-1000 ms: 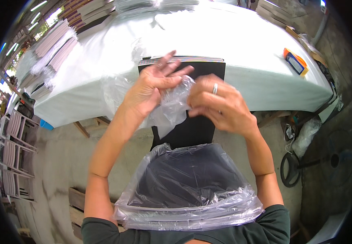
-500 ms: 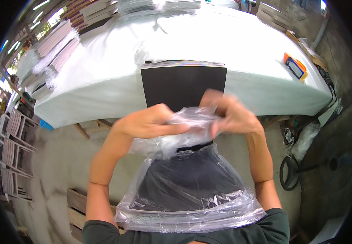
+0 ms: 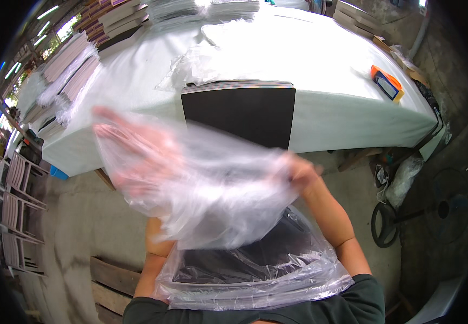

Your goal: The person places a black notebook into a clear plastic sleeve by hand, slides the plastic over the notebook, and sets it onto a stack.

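Clear plastic bag [image 3: 212,189] is held up between both hands, in front of the chest and below the table edge. It is thin, transparent and heavily creased, with white glare streaks; it is spread wide and blurred, so its mouth cannot be located. Skin and the dark stack [image 3: 238,110] show through the film.

Left hand [image 3: 136,156] sits inside or behind the bag, seen only through the plastic; fingers appear spread flat and wide, but the blur leaves the grip uncertain. Right hand [image 3: 299,170] is closed on the bag's right edge, pinching the film.

Below the bag, against the body, a second bagged bundle [image 3: 255,270] holds flat dark sheets in wrinkled clear plastic.

The stack, black on its near face, lies at the near edge of the white table [image 3: 342,86]. Loose clear plastic [image 3: 201,59] lies just behind it. An orange-edged object [image 3: 386,82] lies well to the right. More stacks [image 3: 77,65] line the table's left side.
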`<state>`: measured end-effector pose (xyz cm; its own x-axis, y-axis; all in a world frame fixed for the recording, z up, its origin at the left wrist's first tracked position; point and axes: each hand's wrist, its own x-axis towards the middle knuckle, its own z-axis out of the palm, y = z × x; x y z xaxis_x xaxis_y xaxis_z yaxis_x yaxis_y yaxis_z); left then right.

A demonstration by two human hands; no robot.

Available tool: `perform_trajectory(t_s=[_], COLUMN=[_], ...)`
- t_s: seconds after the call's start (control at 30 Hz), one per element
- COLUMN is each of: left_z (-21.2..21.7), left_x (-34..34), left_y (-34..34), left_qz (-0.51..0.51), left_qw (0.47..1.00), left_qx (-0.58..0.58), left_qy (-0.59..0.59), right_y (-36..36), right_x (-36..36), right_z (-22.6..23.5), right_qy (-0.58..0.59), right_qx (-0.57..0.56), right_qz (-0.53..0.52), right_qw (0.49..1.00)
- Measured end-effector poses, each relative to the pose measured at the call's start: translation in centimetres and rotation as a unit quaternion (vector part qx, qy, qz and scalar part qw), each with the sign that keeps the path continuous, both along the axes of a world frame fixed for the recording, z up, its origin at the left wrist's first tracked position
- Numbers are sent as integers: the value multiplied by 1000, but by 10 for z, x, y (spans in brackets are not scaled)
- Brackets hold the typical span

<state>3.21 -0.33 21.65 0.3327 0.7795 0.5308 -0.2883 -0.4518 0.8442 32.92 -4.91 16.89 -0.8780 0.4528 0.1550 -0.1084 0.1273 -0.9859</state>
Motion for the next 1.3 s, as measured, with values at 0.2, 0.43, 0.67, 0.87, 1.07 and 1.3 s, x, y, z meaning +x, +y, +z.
perform_trajectory(t_s=[0.2,0.43,0.67,0.87,1.07,1.3], left_z=[9,-5,-38,-17,-3,17], left_x=[6,12,32,50,34,-14], left_y=[6,4,44,43,46,50], left_qz=[-91,-211,242,408,316,-115], left_qw=[995,953,968,900,939,959], left_qx=[-33,-120,49,104,130,-210], left_qy=[-20,181,-35,116,43,151], right_y=[3,18,33,55,8,-14], right_x=[-28,65,49,40,32,52], right_z=[24,9,35,24,32,93], right_qy=[-85,434,-102,-256,-145,-8], right_qx=[42,-116,230,456,481,-144], right_qz=[103,-139,-575,-629,-668,-544], right_qw=[990,882,778,575,549,827])
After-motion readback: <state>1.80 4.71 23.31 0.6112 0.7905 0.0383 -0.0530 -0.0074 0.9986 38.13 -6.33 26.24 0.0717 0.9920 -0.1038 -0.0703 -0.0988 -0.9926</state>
